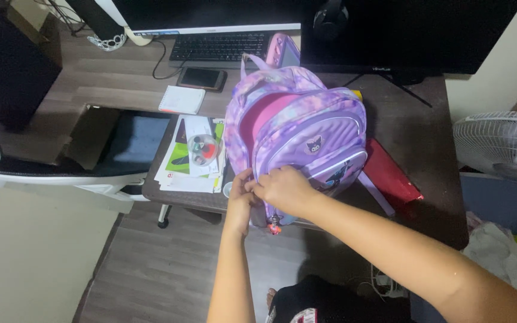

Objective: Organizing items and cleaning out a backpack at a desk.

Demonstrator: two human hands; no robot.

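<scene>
A purple backpack (306, 122) with a pink lining and a small dark cartoon patch lies on the dark desk (426, 149), its main compartment partly open. My left hand (242, 194) grips the bag's lower left edge near the zipper track. My right hand (283, 186) is closed right beside it on the same edge, pinching at the zipper. A small red charm (274, 228) dangles below my hands at the desk's front edge.
Papers and a small round clear container (203, 148) lie left of the bag. A phone (201, 78), a notepad (182, 99) and a keyboard (219, 46) sit behind. A red folder (390, 173) lies under the bag's right side. A white fan (504, 143) stands at right.
</scene>
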